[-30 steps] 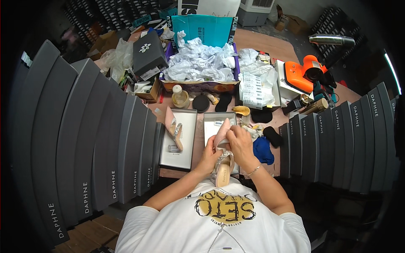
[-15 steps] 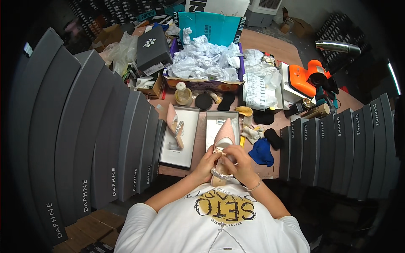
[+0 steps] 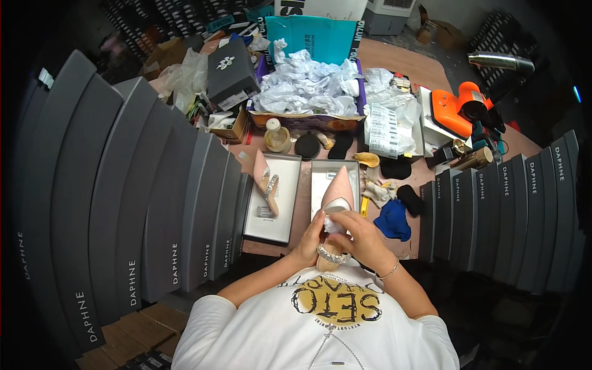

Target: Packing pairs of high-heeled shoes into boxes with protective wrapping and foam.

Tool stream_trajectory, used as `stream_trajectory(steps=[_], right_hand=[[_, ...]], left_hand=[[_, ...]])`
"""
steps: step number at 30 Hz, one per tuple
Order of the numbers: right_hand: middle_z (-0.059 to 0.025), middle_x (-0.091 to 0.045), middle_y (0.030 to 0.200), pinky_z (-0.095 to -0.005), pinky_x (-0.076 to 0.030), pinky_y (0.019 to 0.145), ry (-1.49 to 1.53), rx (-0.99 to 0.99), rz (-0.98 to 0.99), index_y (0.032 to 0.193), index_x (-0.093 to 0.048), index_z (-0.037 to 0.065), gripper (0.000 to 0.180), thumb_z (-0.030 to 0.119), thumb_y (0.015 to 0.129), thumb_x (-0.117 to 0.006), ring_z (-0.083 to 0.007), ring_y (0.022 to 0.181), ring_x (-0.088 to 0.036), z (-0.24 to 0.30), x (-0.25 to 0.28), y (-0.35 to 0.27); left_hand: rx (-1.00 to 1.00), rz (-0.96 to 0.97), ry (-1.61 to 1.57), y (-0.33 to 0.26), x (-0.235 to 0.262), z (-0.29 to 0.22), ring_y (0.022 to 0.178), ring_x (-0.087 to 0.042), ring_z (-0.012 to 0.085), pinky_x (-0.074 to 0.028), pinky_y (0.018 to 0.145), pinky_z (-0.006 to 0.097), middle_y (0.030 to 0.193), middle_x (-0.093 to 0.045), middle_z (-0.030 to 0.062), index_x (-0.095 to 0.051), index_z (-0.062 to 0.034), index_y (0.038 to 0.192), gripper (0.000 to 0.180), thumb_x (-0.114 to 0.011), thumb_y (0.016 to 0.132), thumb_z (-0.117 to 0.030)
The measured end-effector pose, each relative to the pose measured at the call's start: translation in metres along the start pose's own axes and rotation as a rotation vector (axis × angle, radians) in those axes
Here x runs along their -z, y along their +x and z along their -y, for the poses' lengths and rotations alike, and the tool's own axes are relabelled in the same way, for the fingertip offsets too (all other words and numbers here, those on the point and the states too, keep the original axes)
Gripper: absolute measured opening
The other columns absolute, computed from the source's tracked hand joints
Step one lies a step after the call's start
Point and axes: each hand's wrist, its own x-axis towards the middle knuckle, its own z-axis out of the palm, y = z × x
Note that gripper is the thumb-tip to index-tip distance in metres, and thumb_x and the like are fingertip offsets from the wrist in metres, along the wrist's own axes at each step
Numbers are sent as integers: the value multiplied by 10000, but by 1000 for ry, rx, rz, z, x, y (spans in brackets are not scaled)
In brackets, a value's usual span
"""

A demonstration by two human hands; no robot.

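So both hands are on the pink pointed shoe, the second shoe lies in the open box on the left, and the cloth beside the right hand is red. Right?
Not quite: the cloth beside the right hand is blue, not red, as the head view shows. The rest holds: the left hand and the right hand are both on the pink pointed shoe, and the second shoe lies in the open box on the left.

Both hands [image 3: 345, 234] hide the pink shoe's [image 3: 338, 188] middle; its heel is unseen.
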Motion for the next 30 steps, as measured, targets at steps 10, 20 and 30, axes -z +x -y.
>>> stream_trajectory(steps=[10, 20, 30], right_hand=[[-83, -542, 836, -361, -443, 656, -224, 50, -264, 892, -587, 58, 262, 147, 707, -749, -282, 736, -539, -28, -6, 2], [-187, -606, 1079, -365, -498, 845, 439, -308, -362, 1261, -497, 20, 586, 165, 749, -741, -350, 970, -605, -54, -30, 10], [-266, -573, 1165, -390, -455, 909, 25, -326, -172, 1256, -504, -19, 511, 163, 810, -673, -393, 1075, -562, -140, -57, 46]], left_hand=[[-98, -116, 236, -1, -6, 0, 999, -569, 147, -520, 812, 290, 1129, -508, 88, -318, -83, 1324, 350, -372, 1013, -234], [-67, -92, 275, 0, -7, 7, 1026, -552, 177, -509, 851, 307, 1213, -443, 127, -202, -82, 1382, 565, -412, 862, -13], [-430, -689, 714, 28, 81, -16, 1321, -341, 251, -303, 1054, 348, 1446, -307, 170, -112, -21, 1472, 718, -562, 936, -181]])
